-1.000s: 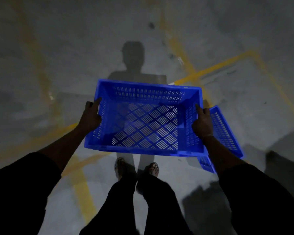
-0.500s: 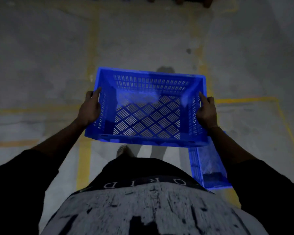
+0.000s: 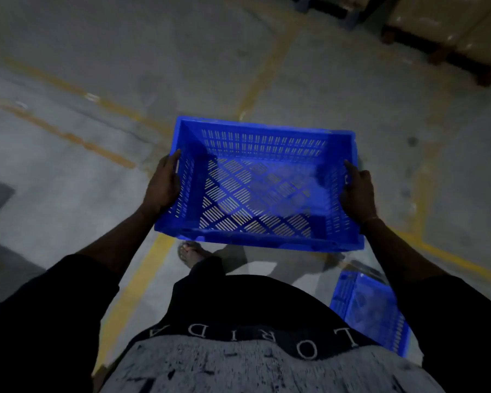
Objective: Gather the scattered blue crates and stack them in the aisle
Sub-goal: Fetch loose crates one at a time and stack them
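The left hand (image 3: 165, 184) gripped the left short wall of a blue crate (image 3: 260, 185), its thumb lying along the top rim and its fingers curled round the outside of the wall. The right hand (image 3: 357, 191) held the opposite short wall in the same manner, thumb pointing forward on the rim and fingers wrapped round the outer face; a thin band showed at that wrist. Both forearms reached forward from dark sleeves. The crate was carried off the floor, open side up and roughly level, in front of the person's waist; it was empty, with slotted walls and a base perforated in a diamond pattern through which the floor could be seen.

Below the crate's near edge one bare foot (image 3: 192, 253) was planted on the concrete floor (image 3: 68, 66), just beside a yellow painted line (image 3: 142, 282). Further worn yellow lines crossed the floor to the left and ahead. A second blue crate (image 3: 372, 310) lay on the floor at the person's right, near the right forearm and partly hidden by it and by the shirt. At the upper right edge stood wrapped goods on pallets (image 3: 448, 32), well apart from the carried crate. The scene was dim and slightly blurred.
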### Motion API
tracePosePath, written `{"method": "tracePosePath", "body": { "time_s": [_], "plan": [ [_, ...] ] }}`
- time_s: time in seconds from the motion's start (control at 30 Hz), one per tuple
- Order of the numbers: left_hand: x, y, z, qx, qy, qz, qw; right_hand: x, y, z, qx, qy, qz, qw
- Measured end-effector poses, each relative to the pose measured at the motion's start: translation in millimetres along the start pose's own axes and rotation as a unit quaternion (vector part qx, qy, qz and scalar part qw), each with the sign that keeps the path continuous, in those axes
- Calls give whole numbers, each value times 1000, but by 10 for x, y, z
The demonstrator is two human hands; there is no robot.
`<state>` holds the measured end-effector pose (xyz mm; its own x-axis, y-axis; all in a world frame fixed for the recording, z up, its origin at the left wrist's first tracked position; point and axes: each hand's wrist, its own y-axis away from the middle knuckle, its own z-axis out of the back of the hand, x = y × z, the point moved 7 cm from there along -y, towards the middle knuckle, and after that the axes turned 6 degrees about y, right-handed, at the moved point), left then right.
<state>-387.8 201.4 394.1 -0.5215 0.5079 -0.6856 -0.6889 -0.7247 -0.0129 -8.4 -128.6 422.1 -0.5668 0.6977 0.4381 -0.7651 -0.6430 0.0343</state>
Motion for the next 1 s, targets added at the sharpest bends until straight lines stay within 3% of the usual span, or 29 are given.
{"method": "tracePosePath", "body": {
  "time_s": [0.23, 0.47, 0.63, 1.0],
  "plan": [
    [732, 326, 706, -85, -10, 69, 994, 1143, -504, -468, 37, -3, 100, 994],
    [1616, 351, 1475, -142, 12, 129, 981, 2414, -1081, -1144, 61, 15, 144, 988],
    [2246, 316, 2037, -161, 6, 180, 970, 3373, -1405, -1625, 75, 2, 232, 970],
    [3190, 413, 3120, -212, -3, 270, 939, 5365, -2011, -2460, 93, 19, 310, 946]
  ]
}}
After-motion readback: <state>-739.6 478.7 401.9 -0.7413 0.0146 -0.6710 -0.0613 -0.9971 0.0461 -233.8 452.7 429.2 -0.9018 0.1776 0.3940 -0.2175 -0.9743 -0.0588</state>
